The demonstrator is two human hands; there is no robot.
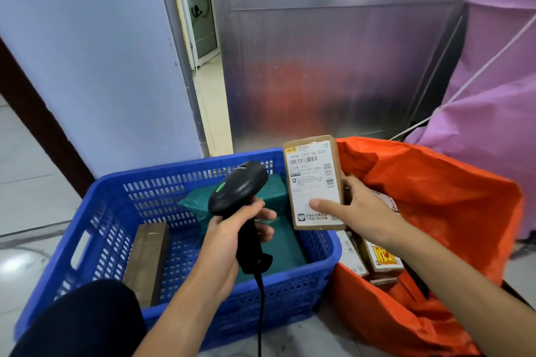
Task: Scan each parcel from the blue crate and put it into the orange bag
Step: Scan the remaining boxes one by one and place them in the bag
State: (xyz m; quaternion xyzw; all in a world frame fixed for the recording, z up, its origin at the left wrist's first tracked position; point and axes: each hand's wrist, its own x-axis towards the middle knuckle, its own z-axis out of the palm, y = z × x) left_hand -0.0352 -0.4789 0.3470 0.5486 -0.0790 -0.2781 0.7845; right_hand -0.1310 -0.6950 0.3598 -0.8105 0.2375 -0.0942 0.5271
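Observation:
My left hand point(232, 229) grips the handle of a black barcode scanner point(237, 191) over the blue crate point(95, 211). My right hand point(353, 209) holds a small brown cardboard parcel point(313, 180) upright by its lower edge, its white label facing me, above the crate's right rim. Inside the crate lie green plastic-wrapped parcels point(278, 249) and a brown box point(148, 261) leaning at the left. The orange bag point(435, 197) stands open to the right with several boxes point(380, 261) inside it.
A metal door panel point(333, 66) stands behind the crate, and a pale wall point(101, 66) is at the left. A purple cloth bag point(493, 95) hangs at the right. My dark-clad knee point(87, 322) is at the lower left, and the scanner cable point(261, 316) hangs down in front.

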